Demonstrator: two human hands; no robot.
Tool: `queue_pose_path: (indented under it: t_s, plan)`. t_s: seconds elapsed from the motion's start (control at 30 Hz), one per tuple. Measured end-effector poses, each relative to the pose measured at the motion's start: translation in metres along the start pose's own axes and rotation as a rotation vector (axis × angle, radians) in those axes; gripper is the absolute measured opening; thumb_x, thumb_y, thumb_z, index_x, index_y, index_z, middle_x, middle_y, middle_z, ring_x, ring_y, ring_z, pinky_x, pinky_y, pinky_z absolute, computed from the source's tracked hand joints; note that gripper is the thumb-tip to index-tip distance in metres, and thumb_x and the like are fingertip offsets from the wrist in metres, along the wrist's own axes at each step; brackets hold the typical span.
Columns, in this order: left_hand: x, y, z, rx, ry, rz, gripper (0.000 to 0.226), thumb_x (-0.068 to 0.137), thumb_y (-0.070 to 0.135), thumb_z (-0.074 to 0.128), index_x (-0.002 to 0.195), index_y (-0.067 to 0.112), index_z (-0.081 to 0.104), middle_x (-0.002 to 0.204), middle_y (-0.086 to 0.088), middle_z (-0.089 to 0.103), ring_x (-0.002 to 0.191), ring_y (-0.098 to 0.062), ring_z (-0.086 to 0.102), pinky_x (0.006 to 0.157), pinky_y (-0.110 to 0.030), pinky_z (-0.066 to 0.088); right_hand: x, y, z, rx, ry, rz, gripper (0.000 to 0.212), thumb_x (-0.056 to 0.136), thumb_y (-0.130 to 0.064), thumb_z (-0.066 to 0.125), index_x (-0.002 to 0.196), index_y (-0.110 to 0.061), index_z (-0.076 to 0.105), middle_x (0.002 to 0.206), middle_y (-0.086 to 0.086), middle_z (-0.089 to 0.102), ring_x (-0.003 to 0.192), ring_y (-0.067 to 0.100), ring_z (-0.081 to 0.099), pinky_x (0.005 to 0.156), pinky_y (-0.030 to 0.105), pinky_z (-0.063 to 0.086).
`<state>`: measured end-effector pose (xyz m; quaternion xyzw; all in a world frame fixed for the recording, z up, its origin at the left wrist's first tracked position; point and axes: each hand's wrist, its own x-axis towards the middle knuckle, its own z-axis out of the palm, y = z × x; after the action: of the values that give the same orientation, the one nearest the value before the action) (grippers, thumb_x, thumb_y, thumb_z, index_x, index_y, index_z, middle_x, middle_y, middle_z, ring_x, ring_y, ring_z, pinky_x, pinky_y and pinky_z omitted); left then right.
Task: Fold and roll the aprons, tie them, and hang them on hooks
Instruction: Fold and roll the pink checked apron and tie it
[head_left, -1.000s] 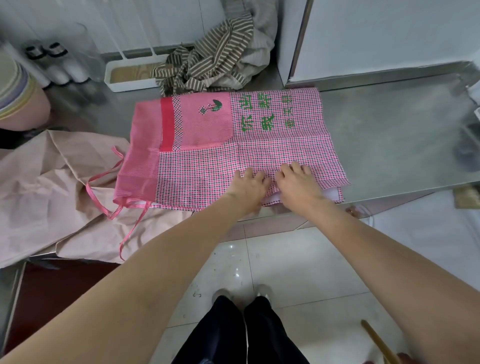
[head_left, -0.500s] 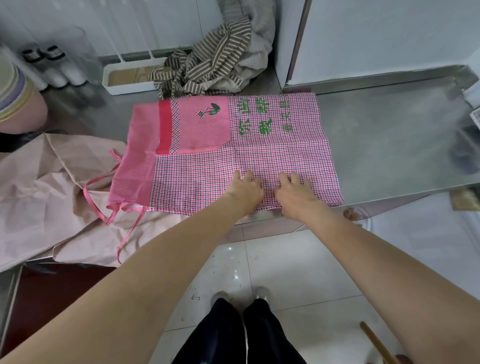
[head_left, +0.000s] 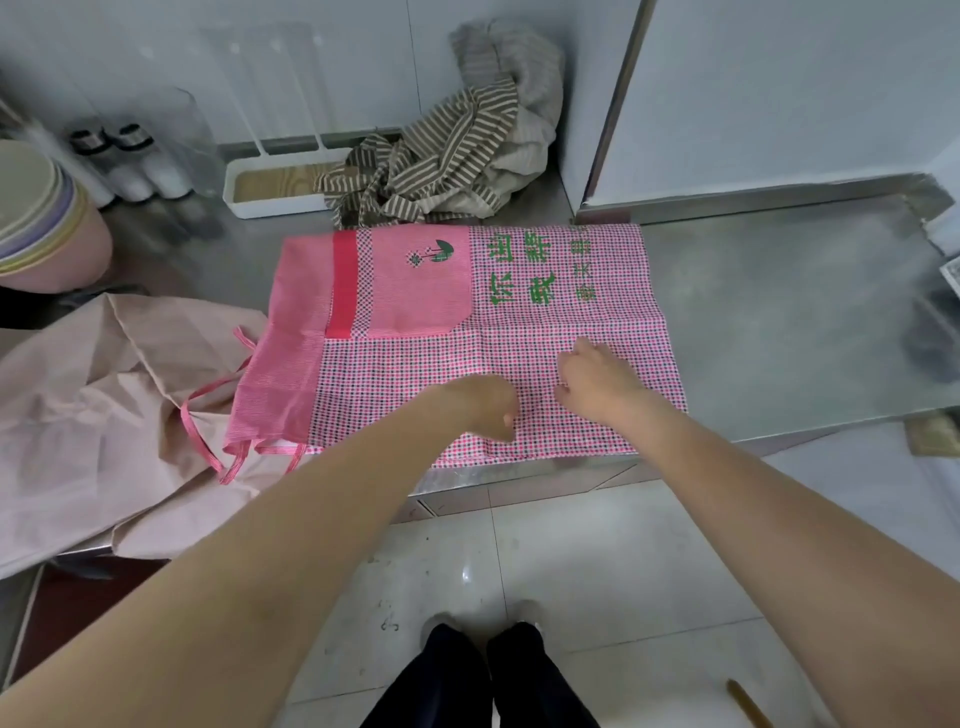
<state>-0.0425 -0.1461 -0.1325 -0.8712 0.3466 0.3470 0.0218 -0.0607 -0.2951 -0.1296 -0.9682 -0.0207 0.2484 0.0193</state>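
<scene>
Looking down from the head camera, we have the pink checked apron (head_left: 483, 338) folded flat on the steel counter (head_left: 779, 322), unrolled and untied; left hand (head_left: 480, 402) and right hand (head_left: 597, 382) curl loosely over it, their grip unclear. The striped apron (head_left: 431, 166) and beige apron (head_left: 104, 405) lie crumpled.

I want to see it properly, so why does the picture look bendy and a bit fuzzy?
Head view: the wide lens bends the counter edges and stretches both arms huge; the left hand and right hand on the pink apron look slightly smeared; the jars are blurred; soft glare shines on the floor tiles.
</scene>
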Motion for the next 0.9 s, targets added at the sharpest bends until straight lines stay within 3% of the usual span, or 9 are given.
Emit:
queue_pose_path:
  t_s: [0.13, 0.27, 0.4, 0.53, 0.67, 0.8, 0.9]
  plan:
    - [0.012, -0.021, -0.023, 0.002, 0.276, -0.140, 0.029, 0.091, 0.015, 0.048, 0.119, 0.006, 0.054, 0.121, -0.013, 0.049, 0.113, -0.029, 0.049, 0.094, -0.041, 0.046, 0.030, 0.009, -0.016, -0.039, 0.069, -0.018, 0.054, 0.089, -0.009, 0.053, 0.140, -0.012, 0.035, 0.149, 0.012, 0.022, 0.135, 0.033, 0.025, 0.106, 0.047, 0.036]
    - [0.039, -0.038, -0.055, 0.042, 0.367, -0.280, 0.053, 0.092, 0.019, 0.049, 0.140, 0.005, 0.031, 0.145, -0.015, 0.028, 0.134, -0.031, 0.029, 0.107, -0.042, 0.033, 0.073, 0.021, -0.043, -0.023, 0.121, -0.038, 0.072, 0.088, -0.007, 0.056, 0.149, -0.014, 0.017, 0.158, 0.008, 0.004, 0.144, 0.031, 0.009, 0.116, 0.047, 0.020]
    - [0.075, -0.056, -0.085, 0.052, 0.299, -0.343, 0.090, 0.089, 0.037, 0.059, 0.149, 0.003, 0.002, 0.157, -0.013, -0.007, 0.145, -0.030, -0.004, 0.117, -0.044, 0.009, 0.126, 0.026, -0.067, -0.018, 0.066, -0.120, 0.085, 0.088, -0.018, 0.061, 0.151, -0.014, 0.004, 0.159, 0.007, -0.003, 0.146, 0.027, 0.004, 0.118, 0.046, 0.014]
    - [0.102, -0.072, -0.093, 0.089, 0.177, -0.371, 0.121, 0.072, 0.052, 0.070, 0.147, 0.003, -0.012, 0.155, -0.013, -0.017, 0.143, -0.032, -0.013, 0.117, -0.048, 0.003, 0.159, 0.019, -0.070, -0.085, -0.052, -0.237, 0.105, 0.080, -0.043, 0.068, 0.150, -0.016, -0.005, 0.158, 0.004, -0.012, 0.145, 0.027, -0.007, 0.116, 0.052, 0.006]
    - [0.107, -0.085, -0.091, -0.030, 0.044, -0.413, 0.123, 0.068, 0.052, 0.073, 0.149, 0.018, -0.013, 0.154, -0.013, -0.021, 0.140, -0.039, -0.018, 0.111, -0.059, 0.004, 0.176, 0.020, -0.064, -0.075, -0.197, -0.254, 0.113, 0.073, -0.051, 0.072, 0.150, -0.029, -0.008, 0.156, 0.000, -0.022, 0.142, 0.038, -0.018, 0.112, 0.060, -0.002]
    - [0.106, -0.094, -0.087, -0.129, 0.008, -0.381, 0.125, 0.066, 0.052, 0.074, 0.147, 0.028, -0.018, 0.151, -0.011, -0.029, 0.136, -0.043, -0.023, 0.107, -0.065, 0.002, 0.188, 0.030, -0.073, -0.022, -0.181, -0.181, 0.106, 0.073, -0.048, 0.073, 0.150, -0.031, 0.003, 0.157, 0.005, -0.013, 0.142, 0.040, -0.007, 0.110, 0.062, 0.009]
    - [0.109, -0.096, -0.090, -0.148, -0.012, -0.380, 0.125, 0.066, 0.051, 0.075, 0.146, 0.027, -0.018, 0.151, -0.012, -0.030, 0.136, -0.043, -0.024, 0.106, -0.065, 0.002, 0.203, 0.027, -0.079, 0.028, 0.022, -0.174, 0.070, 0.091, -0.036, 0.057, 0.146, -0.013, 0.020, 0.151, 0.013, 0.021, 0.136, 0.038, 0.024, 0.108, 0.051, 0.029]
